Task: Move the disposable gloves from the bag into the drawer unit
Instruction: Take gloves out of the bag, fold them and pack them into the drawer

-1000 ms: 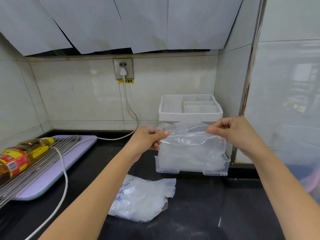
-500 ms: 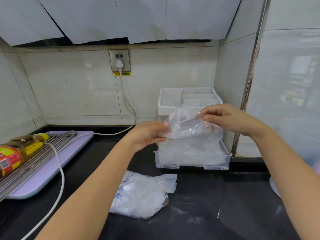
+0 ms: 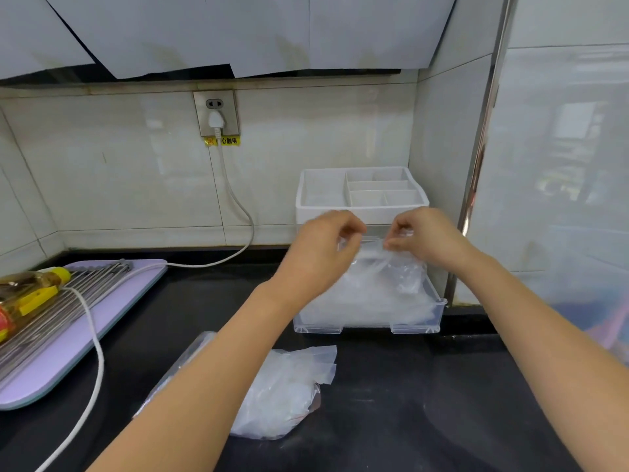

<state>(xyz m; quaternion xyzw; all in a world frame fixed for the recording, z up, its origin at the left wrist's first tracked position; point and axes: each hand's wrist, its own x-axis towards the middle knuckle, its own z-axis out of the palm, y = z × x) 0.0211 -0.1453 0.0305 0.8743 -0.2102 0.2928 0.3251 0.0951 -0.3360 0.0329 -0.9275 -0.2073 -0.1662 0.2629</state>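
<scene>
Left hand (image 3: 326,253) and right hand (image 3: 425,240) both pinch a glove (image 3: 384,264) above the open drawer (image 3: 367,318); the bag (image 3: 282,396) lies at 6 o'clock.

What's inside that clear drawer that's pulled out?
A heap of thin clear disposable gloves fills the drawer. The left hand and right hand pinch another glove above it, hiding the drawer's back.

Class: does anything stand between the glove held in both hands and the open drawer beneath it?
Nothing visible does. The left hand and right hand pinch the clear glove directly over the open drawer, which already holds other gloves.
</scene>
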